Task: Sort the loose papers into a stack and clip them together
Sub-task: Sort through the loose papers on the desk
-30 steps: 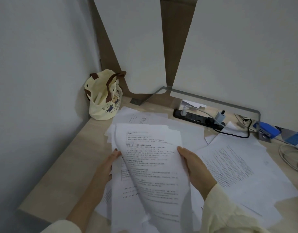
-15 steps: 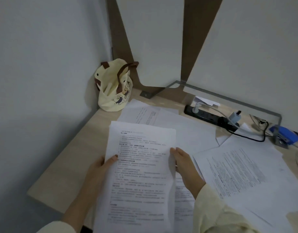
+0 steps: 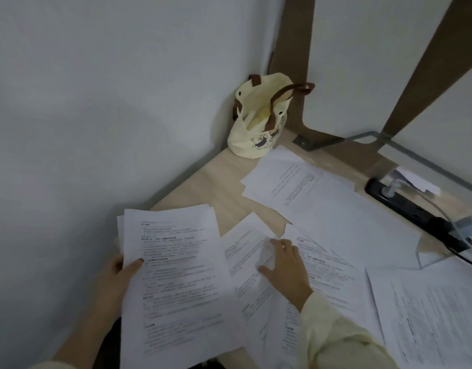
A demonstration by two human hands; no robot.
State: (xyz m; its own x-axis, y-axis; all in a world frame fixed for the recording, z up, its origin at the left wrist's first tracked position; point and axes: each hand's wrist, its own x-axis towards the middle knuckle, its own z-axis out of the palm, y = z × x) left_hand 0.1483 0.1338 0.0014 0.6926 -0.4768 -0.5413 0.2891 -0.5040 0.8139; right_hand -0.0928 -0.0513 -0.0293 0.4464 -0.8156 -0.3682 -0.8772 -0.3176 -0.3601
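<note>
– Bag (image 3: 259,129) in the far left corner of the counter (image 3: 211,187): what is in it?

– It is a cream cloth bag with brown handles and a bear printed on the front. It stands upright with its mouth open. Something pale shows inside, but I cannot tell what it is.

– And the papers?

– The stack of papers (image 3: 176,275) is held over the near left edge of the counter. The left hand (image 3: 117,272) grips its left side, with the thumb pressed on the top printed page and the other fingers hidden beneath.

– The other hand?

– The right hand (image 3: 285,267) lies on a loose sheet (image 3: 243,251) just beside the stack, towards the middle of the near edge. Its fingers are stretched forward along the page and the thumb is spread out to the left. The fingertips are blurred, so I cannot tell whether they lift the sheet.

– Anything else lying about?

– More loose papers (image 3: 323,198) cover the counter from beside the bag to the right edge, overlapping one another. A black power strip (image 3: 405,206) lies along the far edge on the right, with a white plug (image 3: 388,189) in it.
</note>
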